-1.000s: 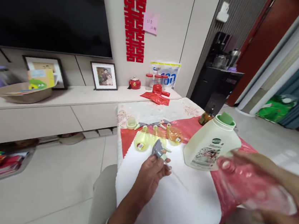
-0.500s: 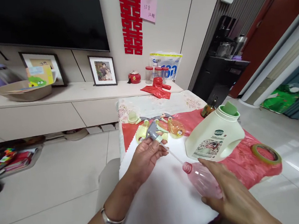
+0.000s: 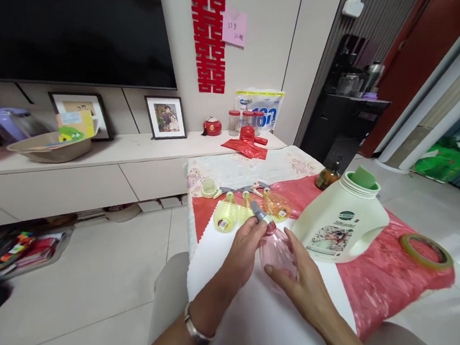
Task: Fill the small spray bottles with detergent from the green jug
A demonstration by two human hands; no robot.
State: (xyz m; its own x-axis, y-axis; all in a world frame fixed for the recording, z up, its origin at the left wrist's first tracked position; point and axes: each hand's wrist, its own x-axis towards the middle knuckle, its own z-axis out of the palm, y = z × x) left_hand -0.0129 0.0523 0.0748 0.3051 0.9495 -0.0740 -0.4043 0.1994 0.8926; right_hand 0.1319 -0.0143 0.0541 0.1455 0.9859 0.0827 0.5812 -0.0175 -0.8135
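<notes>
A clear pink spray bottle (image 3: 276,253) is held over the white sheet (image 3: 254,308). My left hand (image 3: 244,245) is closed on the grey spray head (image 3: 259,212), which sits at the bottle's neck; whether it is screwed on I cannot tell. Fingers of my right hand (image 3: 303,275) wrap the bottle's body from the right side. Behind my hands stand spray bottles with yellow liquid (image 3: 225,215) and one with orange liquid (image 3: 278,206). To the right of my right hand is a large pale green jug (image 3: 340,226) with a green piece in its mouth.
A roll of tape (image 3: 425,251) lies on the red plastic sheet (image 3: 376,289) at the right. An amber bottle (image 3: 327,178) and a pale cup (image 3: 209,188) stand farther back. Red bags (image 3: 247,145) lie at the table's far edge, before a white cabinet (image 3: 136,150).
My left hand has brought the spray head to the pink bottle's neck, and its tube has gone inside. My right hand has moved left with the bottle and turned it more upright.
</notes>
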